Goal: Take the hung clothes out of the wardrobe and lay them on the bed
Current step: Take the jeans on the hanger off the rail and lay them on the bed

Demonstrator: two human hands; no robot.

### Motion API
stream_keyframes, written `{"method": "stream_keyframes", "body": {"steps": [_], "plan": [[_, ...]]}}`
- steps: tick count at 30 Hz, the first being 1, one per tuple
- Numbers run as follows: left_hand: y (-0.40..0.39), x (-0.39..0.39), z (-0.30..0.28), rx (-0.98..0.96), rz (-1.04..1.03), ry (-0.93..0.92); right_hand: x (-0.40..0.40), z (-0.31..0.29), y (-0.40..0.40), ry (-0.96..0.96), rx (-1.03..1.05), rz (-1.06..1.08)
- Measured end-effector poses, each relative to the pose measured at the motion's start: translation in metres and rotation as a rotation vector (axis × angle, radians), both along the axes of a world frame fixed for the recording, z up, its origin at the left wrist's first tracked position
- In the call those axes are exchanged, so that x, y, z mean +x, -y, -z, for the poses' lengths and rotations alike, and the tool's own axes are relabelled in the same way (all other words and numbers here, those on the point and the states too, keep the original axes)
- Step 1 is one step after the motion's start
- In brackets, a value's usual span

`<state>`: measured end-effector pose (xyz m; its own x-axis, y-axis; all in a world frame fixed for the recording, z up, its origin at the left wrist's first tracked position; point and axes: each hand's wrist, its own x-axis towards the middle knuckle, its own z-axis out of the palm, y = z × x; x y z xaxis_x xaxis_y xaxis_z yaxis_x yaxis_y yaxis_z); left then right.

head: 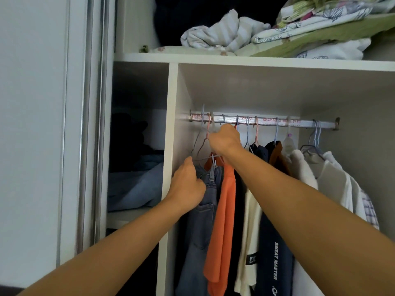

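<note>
Both hands (205,163) grip jeans (203,210) hangers against wardrobe's left wall (177,124)

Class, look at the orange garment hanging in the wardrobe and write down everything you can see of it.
The orange garment hangs near the left end of the rail, between the blue jeans on its left and a cream top on its right. It looks like soft, plain knit cloth, bright orange, with no print. It drops in a long narrow fold, its lower edge low in the picture. Its top sits under the right hand, which grips the hangers there; the right forearm crosses in front of its shoulder. The left hand grips the jeans beside it.
</note>
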<state>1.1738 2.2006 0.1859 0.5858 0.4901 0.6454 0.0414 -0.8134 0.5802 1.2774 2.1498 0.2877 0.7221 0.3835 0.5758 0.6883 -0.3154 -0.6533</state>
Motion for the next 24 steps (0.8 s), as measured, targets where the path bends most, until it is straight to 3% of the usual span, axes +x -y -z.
{"method": "stream_keyframes", "body": {"steps": [12, 24], "plan": [[0.001, 0.005, -0.001, -0.047, -0.041, 0.055, -0.010, 0.024, 0.034, -0.023, 0.065, -0.090], [0.013, 0.004, -0.010, 0.018, -0.046, -0.102, -0.008, 0.047, 0.127, 0.147, 0.078, -0.128]]}}
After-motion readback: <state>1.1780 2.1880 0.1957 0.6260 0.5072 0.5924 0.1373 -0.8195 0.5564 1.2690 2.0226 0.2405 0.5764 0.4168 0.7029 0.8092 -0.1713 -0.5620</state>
